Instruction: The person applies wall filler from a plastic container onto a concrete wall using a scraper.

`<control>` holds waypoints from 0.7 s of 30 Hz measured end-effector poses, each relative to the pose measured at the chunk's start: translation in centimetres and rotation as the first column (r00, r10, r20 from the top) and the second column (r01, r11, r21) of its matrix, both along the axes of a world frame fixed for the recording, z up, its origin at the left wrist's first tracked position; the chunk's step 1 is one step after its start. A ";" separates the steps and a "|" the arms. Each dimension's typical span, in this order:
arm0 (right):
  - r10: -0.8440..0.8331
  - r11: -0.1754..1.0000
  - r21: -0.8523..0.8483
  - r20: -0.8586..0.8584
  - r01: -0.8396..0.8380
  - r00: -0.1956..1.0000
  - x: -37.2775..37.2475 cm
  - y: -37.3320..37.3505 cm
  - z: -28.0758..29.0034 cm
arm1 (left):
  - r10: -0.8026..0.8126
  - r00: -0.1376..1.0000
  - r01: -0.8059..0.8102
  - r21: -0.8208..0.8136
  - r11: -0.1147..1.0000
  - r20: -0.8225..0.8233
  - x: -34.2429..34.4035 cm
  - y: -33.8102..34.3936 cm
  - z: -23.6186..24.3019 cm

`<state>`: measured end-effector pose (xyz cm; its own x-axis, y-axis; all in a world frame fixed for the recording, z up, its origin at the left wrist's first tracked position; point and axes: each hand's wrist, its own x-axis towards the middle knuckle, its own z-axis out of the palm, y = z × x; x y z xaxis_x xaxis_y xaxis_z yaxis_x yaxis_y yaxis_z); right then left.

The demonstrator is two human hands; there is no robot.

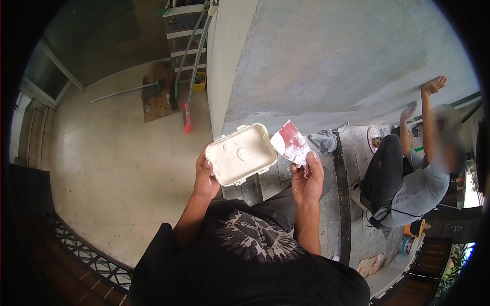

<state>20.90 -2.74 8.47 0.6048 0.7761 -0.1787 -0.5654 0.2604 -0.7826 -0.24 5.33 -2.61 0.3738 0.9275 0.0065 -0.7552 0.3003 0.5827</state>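
We hold the tub (247, 176) in our left hand (205, 176), fingers wrapped round its left short end and thumb over the rim. White paste (232, 158) lies inside. The tub sits in front of our chest, its long axis running left to right and rising a little toward the right.

Our right hand (308, 186) grips the scraper (293, 140) by its handle, thumb on one side and fingers curled on the other. The red blade, smeared with white, points up and slightly left, with its left corner right at the tub's right end; we cannot tell whether it touches the rim or only passes close to it.

So the paste lies to the left of our right hand, just past the blade's corner, and the tub's right end is the nearer one. The grey wall (332, 66) stands ahead and to the right, beyond the blade. A co-worker (413, 201) squats well apart on our right.
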 end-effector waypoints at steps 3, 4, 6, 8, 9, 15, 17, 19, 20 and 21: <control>-0.008 1.000 0.010 0.028 0.008 1.000 -0.3 0.3 0.6 | 0.003 1.000 -0.003 0.009 1.000 -0.004 0.3 -0.1 0.0; -0.008 1.000 0.018 0.029 0.008 1.000 -0.2 0.3 0.7 | 0.003 1.000 -0.003 0.017 1.000 -0.003 0.4 -0.2 0.2; -0.016 0.998 0.060 0.072 0.012 0.997 0.2 0.2 0.5 | 0.011 1.000 -0.011 0.012 1.000 -0.029 0.5 -0.3 0.4; -0.016 0.994 0.107 0.051 0.011 0.999 0.1 0.1 1.1 | 0.020 0.999 -0.019 0.020 1.000 -0.042 -0.1 -0.8 0.4; -0.014 0.991 0.136 0.034 0.010 0.999 0.2 0.2 1.4 | 0.028 0.998 -0.028 0.009 1.000 -0.051 -0.2 -0.8 0.1; 0.024 0.947 0.320 0.029 -0.032 0.999 1.0 0.7 6.3 | 0.093 0.993 -0.091 0.038 0.995 -0.066 -2.2 -1.0 -0.7; 0.057 0.924 0.377 0.023 -0.061 0.998 0.5 1.7 7.8 | 0.117 0.990 -0.112 0.058 0.992 -0.081 -3.9 -0.7 -0.5; 0.047 0.888 0.456 0.030 -0.056 0.998 0.5 1.8 10.1 | 0.124 0.988 -0.116 0.090 0.989 -0.090 -4.6 -0.8 0.2; 0.057 0.867 0.493 0.043 -0.070 0.997 0.5 2.1 11.2 | 0.142 0.986 -0.134 0.093 0.987 -0.084 -5.0 -0.6 0.3; 0.056 0.851 0.520 0.054 -0.076 0.997 0.4 2.7 12.1 | 0.169 0.982 -0.162 0.091 0.983 -0.081 -5.5 -0.4 0.2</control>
